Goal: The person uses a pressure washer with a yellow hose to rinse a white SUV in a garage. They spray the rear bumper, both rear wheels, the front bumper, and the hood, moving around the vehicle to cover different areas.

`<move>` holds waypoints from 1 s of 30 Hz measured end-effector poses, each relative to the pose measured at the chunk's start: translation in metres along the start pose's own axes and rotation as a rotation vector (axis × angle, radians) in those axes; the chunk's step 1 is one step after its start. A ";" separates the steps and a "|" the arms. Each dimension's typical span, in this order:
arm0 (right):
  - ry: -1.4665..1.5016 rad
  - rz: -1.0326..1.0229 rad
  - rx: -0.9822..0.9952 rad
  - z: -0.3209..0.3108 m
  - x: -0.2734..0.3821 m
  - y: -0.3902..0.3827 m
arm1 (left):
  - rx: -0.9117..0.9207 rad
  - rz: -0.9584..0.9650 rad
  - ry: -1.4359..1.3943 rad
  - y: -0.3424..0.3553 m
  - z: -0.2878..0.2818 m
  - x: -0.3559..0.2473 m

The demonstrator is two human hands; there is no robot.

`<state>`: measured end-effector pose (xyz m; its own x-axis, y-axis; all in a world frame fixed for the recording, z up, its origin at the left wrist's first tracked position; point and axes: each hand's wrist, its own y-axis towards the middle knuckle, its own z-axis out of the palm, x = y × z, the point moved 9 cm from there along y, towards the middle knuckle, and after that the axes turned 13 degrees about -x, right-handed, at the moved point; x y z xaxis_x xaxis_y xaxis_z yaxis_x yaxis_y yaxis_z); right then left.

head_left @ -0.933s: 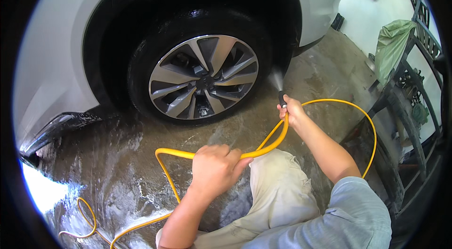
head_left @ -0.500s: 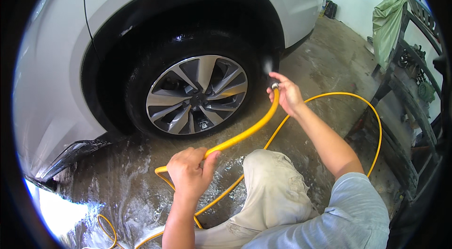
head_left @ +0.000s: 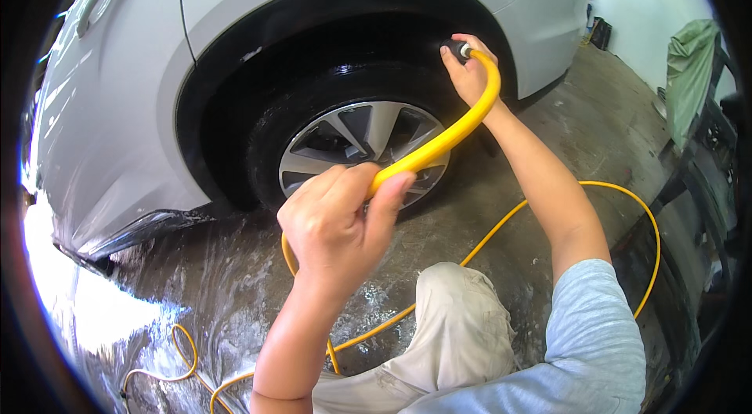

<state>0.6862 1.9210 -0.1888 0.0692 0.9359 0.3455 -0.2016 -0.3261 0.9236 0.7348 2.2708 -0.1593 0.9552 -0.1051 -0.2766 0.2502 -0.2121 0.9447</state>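
Note:
My left hand (head_left: 333, 214) is closed round a yellow hose (head_left: 435, 146) in front of the car wheel. From there the hose arcs up to a black spray nozzle (head_left: 456, 50), which my right hand (head_left: 472, 73) grips at the rear side of the wheel arch (head_left: 345, 3). The nozzle points left into the dark arch, above the tyre (head_left: 270, 132). Below it is the silver and black alloy rim (head_left: 380, 128), partly covered by the hose and my left hand. No spray can be made out against the dark arch.
The white car body (head_left: 141, 101) fills the upper left. More yellow hose (head_left: 654, 242) loops over the wet, sudsy floor (head_left: 211, 281) around my bent knee (head_left: 462, 304). A dark metal frame (head_left: 697, 195) with a green cloth (head_left: 689, 77) stands at the right by a white wall.
My right hand has raised the nozzle from beside the wheel to the upper arch and turned it left. My left hand has risen with the hose. The view has shifted; the visible spray is gone.

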 end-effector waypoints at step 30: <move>0.192 0.627 -0.179 -0.013 -0.118 -0.054 | 0.450 -0.049 0.013 -0.071 0.105 -0.009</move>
<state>0.6759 1.8298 -0.2820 -0.2854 0.5898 0.7555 -0.3070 -0.8030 0.5109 0.6922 2.1846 -0.2423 0.9465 -0.0722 -0.3144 0.2049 -0.6182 0.7589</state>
